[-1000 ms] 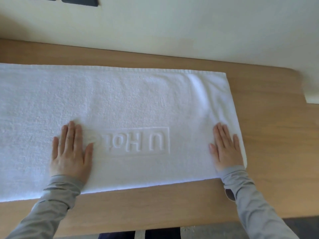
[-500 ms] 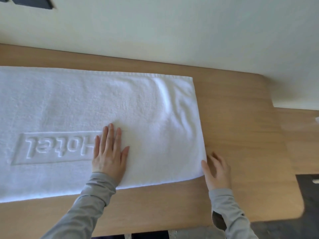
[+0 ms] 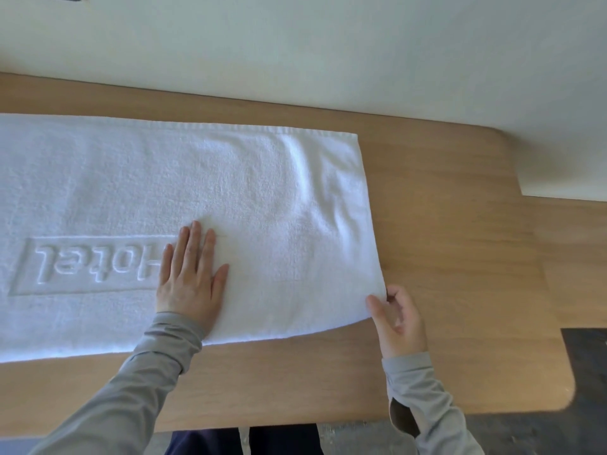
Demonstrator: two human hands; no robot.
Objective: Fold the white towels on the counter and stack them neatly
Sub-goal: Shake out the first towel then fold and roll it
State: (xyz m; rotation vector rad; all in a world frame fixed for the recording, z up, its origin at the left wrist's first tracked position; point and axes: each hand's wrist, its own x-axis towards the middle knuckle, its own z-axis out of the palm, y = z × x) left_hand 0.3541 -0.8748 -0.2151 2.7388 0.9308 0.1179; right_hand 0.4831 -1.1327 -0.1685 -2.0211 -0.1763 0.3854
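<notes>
A white towel (image 3: 249,198) with an embossed "Hotel" mark lies spread lengthwise on the wooden counter (image 3: 453,257), running off the left edge of the view. My left hand (image 3: 190,277) presses flat on the towel just right of the lettering, fingers straight. At the towel's near right corner my right hand (image 3: 397,315) pinches the cloth between thumb and fingers, and that corner is lifted slightly off the wood.
A pale wall (image 3: 328,54) runs along the back of the counter. The counter's rounded right end (image 3: 568,382) drops to a dark floor (image 3: 588,353). Bare wood lies to the right of the towel and along the front edge.
My right hand went from lying flat on the towel to its near right corner, which it now pinches and lifts. My left hand slid right along the towel; the view panned right.
</notes>
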